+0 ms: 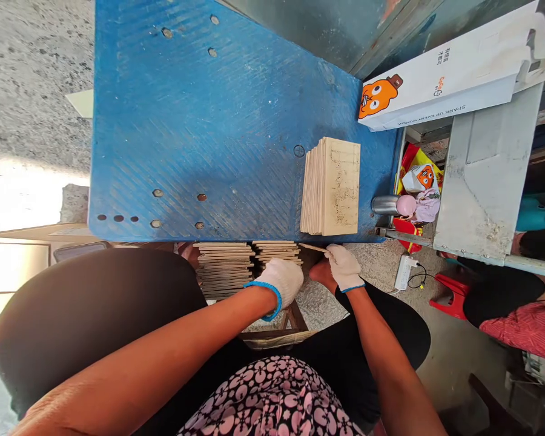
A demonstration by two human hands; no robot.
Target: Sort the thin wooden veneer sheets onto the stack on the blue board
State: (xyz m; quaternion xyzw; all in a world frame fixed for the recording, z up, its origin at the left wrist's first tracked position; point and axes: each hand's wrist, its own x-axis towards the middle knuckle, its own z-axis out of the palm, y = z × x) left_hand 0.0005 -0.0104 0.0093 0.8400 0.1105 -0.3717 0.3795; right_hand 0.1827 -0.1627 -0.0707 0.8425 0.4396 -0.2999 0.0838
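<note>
My right hand (344,266), in a white knit glove with a blue cuff, pinches the end of a thin wooden board (313,247) at the blue table's front edge. My left hand (282,280), gloved the same way, is curled against the near side of a stack of thin boards (277,249); its fingertips are hidden, so what they grip does not show. Just left of it stands another, taller-looking stack of boards (224,266). On the blue table (200,121), a row of similar boards (340,186) leans together, the nearest face speckled dark.
A white paper bag (445,66) lies at the back right. A steel flask (386,204) with a pink lid sits beside crumpled packets at the table's right side. A power strip (405,272) and a red stool (452,293) are on the floor. Another person's leg (499,287) shows at right.
</note>
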